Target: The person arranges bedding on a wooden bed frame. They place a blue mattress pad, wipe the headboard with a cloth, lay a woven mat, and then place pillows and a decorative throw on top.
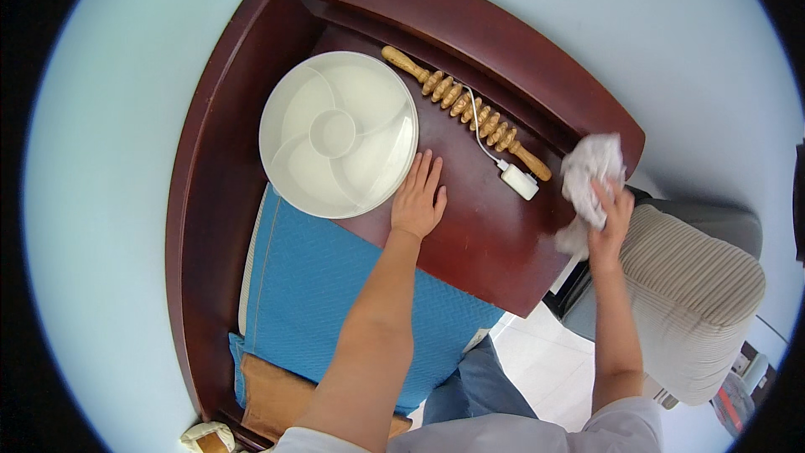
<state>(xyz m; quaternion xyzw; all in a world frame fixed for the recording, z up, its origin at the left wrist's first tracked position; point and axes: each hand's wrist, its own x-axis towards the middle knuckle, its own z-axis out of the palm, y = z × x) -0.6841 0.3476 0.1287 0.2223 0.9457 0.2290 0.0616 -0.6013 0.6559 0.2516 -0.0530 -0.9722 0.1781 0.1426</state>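
My right hand (610, 216) grips a crumpled whitish cloth (594, 172) at the right end of the dark red wooden tabletop (495, 239). Part of the cloth lies against the raised wooden back edge, and a loose corner hangs below. My left hand (419, 197) rests flat on the tabletop, fingers stretched out, close to the rim of a round white divided tray (340, 132). The tray has curved compartments around a small central circle. Beyond my hands lies a wooden massage roller (465, 109) with ridged beads. A white charger (518, 180) with a white cable sits beside it.
Below the tabletop is a seat with a blue quilted cover (335, 285) and a brown cushion (272, 394). A high wooden side panel (222, 176) rises at the left. To the right stands a grey striped padded seat (700, 264). Pale tiled floor (541, 356) shows below.
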